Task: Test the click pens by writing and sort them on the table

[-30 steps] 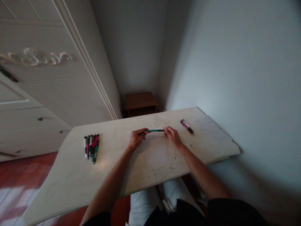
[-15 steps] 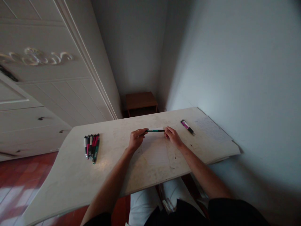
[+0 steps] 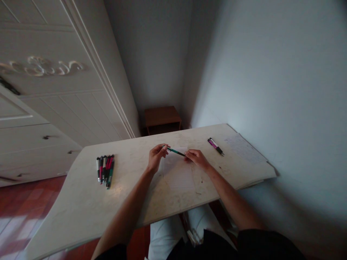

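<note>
A green and black pen (image 3: 176,151) spans the gap between my hands, above a sheet of lined paper (image 3: 181,177) on the table. My left hand (image 3: 157,157) pinches its upper left end between thumb and fingers. At the lower right end, the fingers of my right hand (image 3: 197,158) close around the dark tip part. The pen slants down to the right. To the left lies a row of several pens (image 3: 105,169), pink, white, black and green. Off to the right, a purple, white and black pair of pens (image 3: 215,146) rests on the table.
The white table (image 3: 130,195) has a worn, marked top, with handwriting at its right end (image 3: 244,148). A wall (image 3: 284,90) borders it on the right. Beyond the far edge stands a low brown stool (image 3: 162,115). A white cabinet (image 3: 54,108) rises at the left.
The pen has tilted from nearly level to slanting down rightward. My right hand has shifted slightly left and down; my left hand has moved slightly up and left.
</note>
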Demonstrator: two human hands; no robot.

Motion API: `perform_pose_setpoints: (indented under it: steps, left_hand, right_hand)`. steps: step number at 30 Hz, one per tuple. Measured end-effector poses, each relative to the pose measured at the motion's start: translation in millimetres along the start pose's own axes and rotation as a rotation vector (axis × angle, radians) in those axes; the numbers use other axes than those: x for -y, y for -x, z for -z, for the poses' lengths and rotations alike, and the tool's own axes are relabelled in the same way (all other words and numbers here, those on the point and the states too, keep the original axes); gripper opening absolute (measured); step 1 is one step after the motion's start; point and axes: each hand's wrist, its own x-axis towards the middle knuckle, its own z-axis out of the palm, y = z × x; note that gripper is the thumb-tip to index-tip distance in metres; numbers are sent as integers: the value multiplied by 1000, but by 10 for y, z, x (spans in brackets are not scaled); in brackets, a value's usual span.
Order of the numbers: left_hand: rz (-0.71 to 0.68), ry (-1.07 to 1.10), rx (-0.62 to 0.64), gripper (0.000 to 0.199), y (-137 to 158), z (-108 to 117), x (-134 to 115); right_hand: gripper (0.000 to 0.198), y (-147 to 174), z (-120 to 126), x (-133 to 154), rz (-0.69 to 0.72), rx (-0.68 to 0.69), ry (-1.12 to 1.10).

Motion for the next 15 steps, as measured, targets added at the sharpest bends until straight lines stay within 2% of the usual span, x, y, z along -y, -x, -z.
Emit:
perform_pose_setpoints:
  steps: [5, 8, 11, 15]
  left_hand:
    - [243, 511, -126, 16, -73, 107, -70]
    - [340, 729, -181, 20, -95, 181, -100]
    - [361, 845, -183, 25, -84, 205, -121]
    - [348, 886, -114, 23, -40, 182, -170]
  right_hand:
    - [46, -9, 0, -1, 78, -54, 23]
    - [46, -12, 11, 3, 78, -84, 43]
    - [46, -5, 13, 10, 80, -86, 60]
    - [46, 15, 0, 29, 76, -72, 76]
